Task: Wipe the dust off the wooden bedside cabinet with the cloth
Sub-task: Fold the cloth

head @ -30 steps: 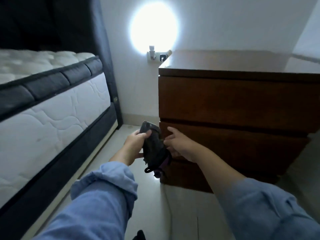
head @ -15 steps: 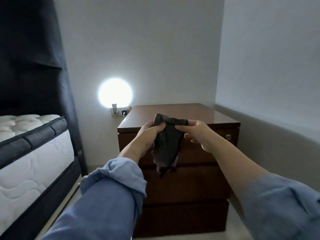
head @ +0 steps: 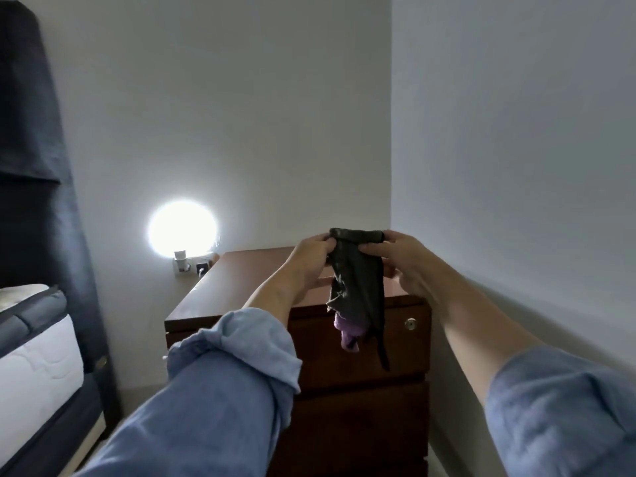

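A dark grey cloth (head: pixel 358 280) with a purple patch at its lower end hangs between my hands, above the front of the wooden bedside cabinet (head: pixel 241 287). My left hand (head: pixel 309 259) pinches the cloth's upper left edge. My right hand (head: pixel 399 259) grips its upper right edge. The cloth hangs in the air and covers part of the cabinet's top and upper drawer. The cabinet is dark brown with stacked drawers and a small round lock (head: pixel 409 324) on the top one. It stands in the corner of the room.
A bright round night light (head: pixel 182 232) is plugged into a wall socket (head: pixel 192 266) left of the cabinet. A bed with a white mattress (head: pixel 38 346) and a dark headboard (head: pixel 34 166) stands at the left. A white wall runs close along the cabinet's right side.
Both hands have lifted the cloth from low in front of the drawers to above the cabinet's top. The view has risen, so the cabinet's top shows more from above.
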